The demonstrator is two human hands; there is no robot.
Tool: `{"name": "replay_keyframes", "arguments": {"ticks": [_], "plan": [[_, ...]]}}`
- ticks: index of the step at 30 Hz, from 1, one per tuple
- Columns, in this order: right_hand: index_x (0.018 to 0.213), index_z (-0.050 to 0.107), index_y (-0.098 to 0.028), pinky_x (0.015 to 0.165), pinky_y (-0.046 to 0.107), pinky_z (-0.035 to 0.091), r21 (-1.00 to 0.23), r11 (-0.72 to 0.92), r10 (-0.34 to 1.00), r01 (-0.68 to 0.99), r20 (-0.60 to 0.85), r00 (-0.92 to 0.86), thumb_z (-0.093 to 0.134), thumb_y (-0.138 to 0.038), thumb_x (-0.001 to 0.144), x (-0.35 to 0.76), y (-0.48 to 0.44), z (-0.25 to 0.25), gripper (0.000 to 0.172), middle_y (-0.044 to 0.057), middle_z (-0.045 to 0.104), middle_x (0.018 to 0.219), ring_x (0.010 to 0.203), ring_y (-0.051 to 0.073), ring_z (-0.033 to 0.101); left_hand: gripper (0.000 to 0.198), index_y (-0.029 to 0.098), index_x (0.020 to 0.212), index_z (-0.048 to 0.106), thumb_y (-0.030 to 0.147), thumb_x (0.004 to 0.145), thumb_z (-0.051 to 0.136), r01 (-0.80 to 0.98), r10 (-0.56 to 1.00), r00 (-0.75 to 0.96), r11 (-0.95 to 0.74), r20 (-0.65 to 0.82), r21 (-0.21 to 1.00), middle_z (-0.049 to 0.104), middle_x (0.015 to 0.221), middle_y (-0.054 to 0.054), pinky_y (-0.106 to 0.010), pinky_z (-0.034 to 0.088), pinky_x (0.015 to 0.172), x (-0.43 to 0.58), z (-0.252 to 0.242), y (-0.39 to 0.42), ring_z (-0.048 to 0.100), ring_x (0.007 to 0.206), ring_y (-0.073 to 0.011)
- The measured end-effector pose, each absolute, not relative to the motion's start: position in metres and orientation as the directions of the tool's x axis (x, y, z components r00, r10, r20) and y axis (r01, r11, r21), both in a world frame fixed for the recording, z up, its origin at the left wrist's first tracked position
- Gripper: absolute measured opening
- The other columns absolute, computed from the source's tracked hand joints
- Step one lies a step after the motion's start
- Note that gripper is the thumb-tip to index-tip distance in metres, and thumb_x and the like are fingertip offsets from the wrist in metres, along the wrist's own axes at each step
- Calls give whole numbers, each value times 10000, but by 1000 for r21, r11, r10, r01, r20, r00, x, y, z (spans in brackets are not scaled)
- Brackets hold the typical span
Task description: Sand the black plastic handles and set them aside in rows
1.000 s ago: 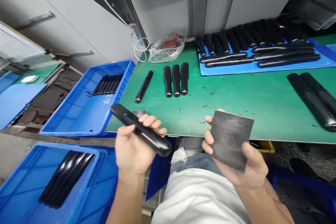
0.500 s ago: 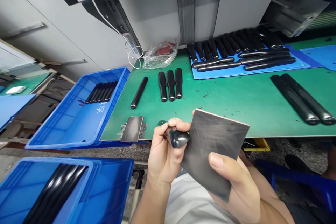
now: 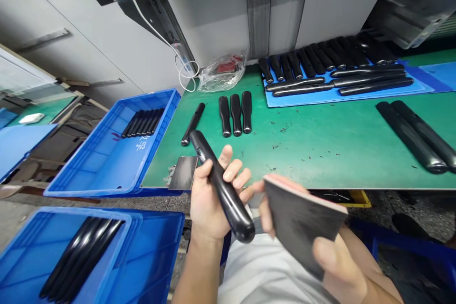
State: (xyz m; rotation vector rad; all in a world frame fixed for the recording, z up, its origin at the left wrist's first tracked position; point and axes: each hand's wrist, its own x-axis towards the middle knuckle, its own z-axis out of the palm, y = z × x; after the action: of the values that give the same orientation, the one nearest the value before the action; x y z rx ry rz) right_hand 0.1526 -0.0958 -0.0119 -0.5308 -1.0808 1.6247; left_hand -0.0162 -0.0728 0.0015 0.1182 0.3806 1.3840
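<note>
My left hand (image 3: 208, 204) is shut around a glossy black knife handle (image 3: 224, 194), which slants from near the mat's edge down toward my lap. My right hand (image 3: 338, 266) grips a square dark sanding sheet (image 3: 302, 228) with a pinkish edge, its thumb on the dark face. The sheet is tilted and stands a little apart from the handle. A second dark sheet (image 3: 183, 173) lies at the near edge of the green work mat (image 3: 313, 152), just left of my left hand, on scattered dust.
Three black handles (image 3: 235, 115) and a slim one (image 3: 193, 124) lie on the mat. Knives and handles fill a blue pad (image 3: 342, 88) behind them, and long black pieces (image 3: 409, 137) lie at right. Blue crates (image 3: 114, 152) (image 3: 89, 256) holding black handles stand at left.
My left hand has moved left, away from the sheet, and the handle now shows along its length instead of end-on. The sheet has tilted further back in my right hand.
</note>
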Motion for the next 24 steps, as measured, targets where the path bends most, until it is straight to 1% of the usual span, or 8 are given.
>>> {"name": "replay_keyframes", "arguments": {"ticks": [2, 4, 6, 9, 11, 13, 20, 24], "plan": [[1407, 641, -342, 657, 329, 475, -846, -10, 959, -534, 144, -246, 693, -681, 860, 159, -94, -23, 646, 60, 678, 980, 753, 198, 538, 401, 145, 1024, 730, 538, 976, 669, -893, 973, 125, 196, -196, 405, 450, 585, 51, -187, 459, 453, -21, 0, -71, 477, 512, -99], [1432, 607, -350, 680, 334, 474, -877, 85, 975, -474, 172, -143, 672, -688, 887, 165, -92, -35, 645, 72, 644, 1117, 808, 205, 538, 538, 135, 1228, 706, 606, 1028, 539, -838, 968, 110, 213, -226, 502, 404, 530, 75, -142, 324, 370, -21, -1, -69, 320, 417, -69], [1477, 557, -370, 770, 391, 523, -903, 255, 945, -345, 309, -111, 633, -672, 932, 168, -90, -48, 628, 92, 568, 1332, 932, 244, 581, 505, 178, 1391, 616, 538, 1090, 430, -779, 955, 51, 221, -292, 587, 422, 536, 82, -125, 236, 342, -16, -2, -67, 238, 381, -61], [1571, 454, -385, 1061, 536, 487, -812, 573, 777, -113, 582, -239, 560, -606, 1010, 173, -85, -60, 612, 75, 344, 1611, 1296, 341, 520, 391, 194, 1373, 595, 436, 1113, 431, -731, 921, -42, 236, -387, 640, 479, 620, 71, -123, 205, 330, -4, -4, -62, 254, 366, -41], [1632, 364, -358, 1203, 539, 382, -721, 693, 666, -19, 650, -367, 491, -570, 1060, 176, -79, -62, 623, 48, 258, 1676, 1466, 349, 384, 371, 184, 1346, 607, 432, 1092, 501, -724, 908, -69, 239, -413, 647, 487, 673, 71, -126, 194, 324, 3, -6, -59, 263, 366, -22], [1660, 308, -325, 1226, 509, 363, -656, 754, 599, 27, 671, -437, 418, -543, 1095, 177, -73, -59, 616, 40, 233, 1707, 1492, 332, 367, 391, 183, 1318, 633, 461, 1046, 597, -714, 903, -89, 236, -420, 659, 438, 678, 86, -130, 191, 330, 7, -8, -58, 257, 373, -10], [1593, 458, -190, 909, 465, 502, -410, 911, 366, 38, 765, -530, 417, -426, 1119, 170, -64, -51, 531, 121, 533, 1581, 1202, 293, 642, 419, 164, 1067, 679, 499, 865, 829, -661, 873, -142, 267, -466, 701, 387, 654, 84, -133, 286, 387, 7, -8, -58, 352, 430, -17], [1269, 747, -181, 548, 371, 443, -211, 964, 58, -159, 756, -652, 593, -445, 1059, 161, -71, -48, 372, 1, 708, 1379, 858, 195, 689, 337, 168, 1107, 655, 449, 950, 752, -688, 848, -115, 308, -517, 658, 366, 648, 96, -136, 219, 326, 4, -6, -51, 297, 391, -12]]}}
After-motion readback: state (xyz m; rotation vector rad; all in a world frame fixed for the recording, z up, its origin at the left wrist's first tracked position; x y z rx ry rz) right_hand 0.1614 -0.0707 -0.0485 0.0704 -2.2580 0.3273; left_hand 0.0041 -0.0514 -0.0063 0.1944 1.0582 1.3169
